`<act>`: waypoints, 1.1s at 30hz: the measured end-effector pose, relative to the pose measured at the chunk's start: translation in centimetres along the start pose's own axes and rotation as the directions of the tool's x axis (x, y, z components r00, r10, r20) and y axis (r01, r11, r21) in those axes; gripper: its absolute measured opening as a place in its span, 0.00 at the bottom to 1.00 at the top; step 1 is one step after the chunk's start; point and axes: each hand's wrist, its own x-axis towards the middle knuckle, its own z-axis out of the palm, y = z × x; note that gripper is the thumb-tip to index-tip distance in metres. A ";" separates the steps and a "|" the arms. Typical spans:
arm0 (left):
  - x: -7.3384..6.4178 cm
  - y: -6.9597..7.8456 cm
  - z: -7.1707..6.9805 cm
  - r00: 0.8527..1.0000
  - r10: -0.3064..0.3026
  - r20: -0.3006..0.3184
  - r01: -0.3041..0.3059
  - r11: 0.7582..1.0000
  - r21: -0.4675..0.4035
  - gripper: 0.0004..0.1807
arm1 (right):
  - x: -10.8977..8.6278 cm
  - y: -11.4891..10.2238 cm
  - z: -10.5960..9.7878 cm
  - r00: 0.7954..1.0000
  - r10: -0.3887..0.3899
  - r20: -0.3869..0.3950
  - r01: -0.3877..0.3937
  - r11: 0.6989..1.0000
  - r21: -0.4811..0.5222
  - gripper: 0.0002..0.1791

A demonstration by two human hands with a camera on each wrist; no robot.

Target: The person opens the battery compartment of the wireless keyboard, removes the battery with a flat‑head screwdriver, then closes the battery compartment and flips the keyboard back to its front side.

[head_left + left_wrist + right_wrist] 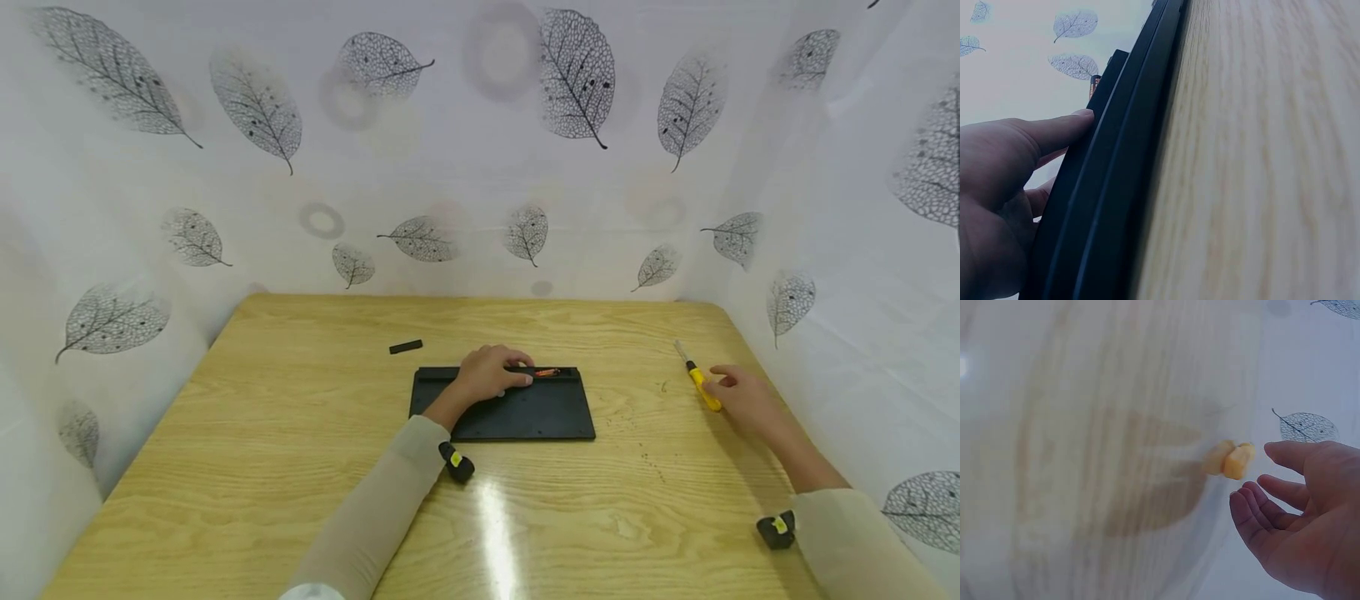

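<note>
Head view gives me the whole desk at a glance, a wood-grained top with a pale cloth printed with dark leaves hanging behind and beside it. Near the middle lies what looks like a black keyboard, underside up, its raised ridge along the far edge. The left hand holds it by that ridge, thumb on the near side and fingers over the far side; from the left wrist I see the thumb tip pressed on the black ridge and fingers behind it. Just right of that hand, an orange-and-black battery sits in an open slot in the ridge. A small black cover lies by itself on the desk, beyond the keyboard's far left corner.

Over on the right, a screwdriver with a yellow and black handle rests on the desk, its tip pointing away from the person. The right hand is right beside the handle, fingers loosely bent and apart, holding nothing; the right wrist view shows a gap between fingertips and handle. Each light sleeve has a small black camera at the wrist.
</note>
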 end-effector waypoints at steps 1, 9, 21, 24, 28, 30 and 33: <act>0.0 0.0 0.0 1.000 -0.001 0.000 0.001 1.000 -0.001 0.17 | 0.0 -0.1 -0.3 1.000 0.001 -0.010 -0.001 1.000 -0.007 0.32; -0.1 -0.2 -0.2 1.000 -0.006 -0.003 0.006 1.000 0.012 0.17 | 0.2 -2.5 -1.1 0.993 -0.068 -0.093 0.068 0.998 -0.010 0.31; 0.1 -0.1 0.1 1.000 -0.002 -0.008 0.002 1.000 0.029 0.17 | 1.2 -9.3 3.3 0.983 -0.182 0.014 0.177 0.968 0.180 0.30; 0.0 -0.1 0.1 1.000 -0.003 -0.010 0.004 1.000 0.028 0.18 | 1.9 -10.5 4.6 0.979 -0.197 0.046 0.181 0.956 0.232 0.30; 0.1 -0.1 0.1 1.000 -0.007 -0.011 0.008 1.000 0.031 0.17 | 2.9 -11.8 6.0 0.975 -0.204 0.087 0.170 0.941 0.291 0.28; 0.1 -0.1 0.1 1.000 -0.011 -0.008 0.012 0.999 0.030 0.17 | 3.4 -12.3 6.6 0.973 -0.206 0.105 0.163 0.933 0.319 0.27; 0.0 0.1 0.0 1.000 -0.022 -0.004 0.022 0.999 0.036 0.17 | 3.9 -12.9 7.3 0.967 -0.217 0.135 0.157 0.921 0.356 0.26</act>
